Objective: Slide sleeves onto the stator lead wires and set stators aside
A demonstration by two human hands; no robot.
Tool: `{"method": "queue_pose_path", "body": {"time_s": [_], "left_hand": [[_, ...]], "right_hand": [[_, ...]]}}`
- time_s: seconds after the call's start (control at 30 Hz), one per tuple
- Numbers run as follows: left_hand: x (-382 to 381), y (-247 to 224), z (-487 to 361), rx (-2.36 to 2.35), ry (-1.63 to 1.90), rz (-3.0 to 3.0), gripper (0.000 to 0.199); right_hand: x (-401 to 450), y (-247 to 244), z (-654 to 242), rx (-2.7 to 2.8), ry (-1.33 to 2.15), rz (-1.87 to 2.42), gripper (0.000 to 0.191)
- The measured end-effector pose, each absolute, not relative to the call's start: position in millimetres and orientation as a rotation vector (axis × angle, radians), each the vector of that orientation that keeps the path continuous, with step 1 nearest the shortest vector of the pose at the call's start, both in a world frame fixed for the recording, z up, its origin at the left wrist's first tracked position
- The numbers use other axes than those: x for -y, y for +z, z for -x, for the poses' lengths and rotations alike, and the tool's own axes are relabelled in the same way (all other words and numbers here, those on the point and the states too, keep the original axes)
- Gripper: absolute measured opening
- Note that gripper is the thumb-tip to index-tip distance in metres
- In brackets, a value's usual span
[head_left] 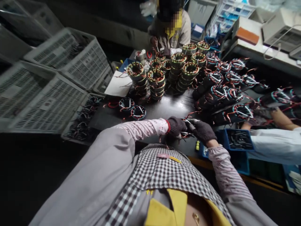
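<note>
"At the near edge of the table (pixel 174 105), what are the hands holding?"

"A wired stator (pixel 187 134). The left hand (pixel 176 126) curls against its left side, the right hand (pixel 204 130) bends closed on its right. Dark gloves hide most of it, so I can't tell whether the fingertips pinch a single lead."

"What's close by?"

"By the right forearm, a blue bin (pixel 226 140) of short black tubes (pixel 239 139). Beyond the left wrist, two small wired stators (pixel 138 112) sit side by side."

"And farther out?"

"Stacks of copper-wound rings (pixel 156 78) stand between the hands and a co-worker (pixel 185 28), blocking the far side of the table. Black cylinders (pixel 204 102) with wired ends crowd the right, near another person's sleeve (pixel 275 142). Slotted plastic crates (pixel 81 67) flank the left."
</note>
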State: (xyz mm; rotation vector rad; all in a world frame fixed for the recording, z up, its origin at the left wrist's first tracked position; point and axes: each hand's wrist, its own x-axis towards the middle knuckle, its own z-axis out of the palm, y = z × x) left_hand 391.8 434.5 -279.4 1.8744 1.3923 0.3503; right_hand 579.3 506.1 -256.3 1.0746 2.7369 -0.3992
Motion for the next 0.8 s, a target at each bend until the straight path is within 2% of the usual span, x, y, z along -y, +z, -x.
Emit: {"method": "queue_pose_path", "body": {"time_s": [0.1, 0.17, 0.3, 0.37, 0.5, 0.6, 0.67, 0.8], "left_hand": [[-409.9, -294.2, -390.7, -1.354, 0.635, -1.923, 0.016], [-398.1, -299.3, -387.9, -1.344, 0.732, -1.913, 0.013], [-395.3, -294.8, -381.3, -1.358, 0.986, -1.698, 0.032], [-402.1, -290.1, -379.8, -1.356, 0.938, -1.604, 0.038], [-416.8, -283.4, -379.8, -1.407, 0.673, -1.630, 0.035], [-420.4, -278.0, -380.7, -1.467, 0.550, -1.733, 0.035], [-419.6, -273.4, -381.0, -1.494, 0.477, -1.808, 0.036], [-417.3, -264.6, -377.9, -1.475, 0.274, -1.947, 0.051]], "right_hand": [[-491.0, -253.3, -559.5, -2.759, -0.122, -1.073, 0.041], [-486.4, -251.6, -546.5, -2.723, -0.055, -1.038, 0.036], [-491.5, -256.2, -541.9, -2.729, -0.135, -1.003, 0.034], [-497.3, -264.6, -548.1, -2.783, -0.275, -1.038, 0.035], [-508.5, -287.8, -559.6, -2.873, -0.733, -1.324, 0.034], [-515.9, -299.3, -563.1, -2.806, -1.321, -1.490, 0.033], [-519.8, -299.3, -564.0, -2.663, -1.764, -1.586, 0.040], [-517.8, -284.2, -566.3, -2.408, -2.479, -1.641, 0.048]]}}
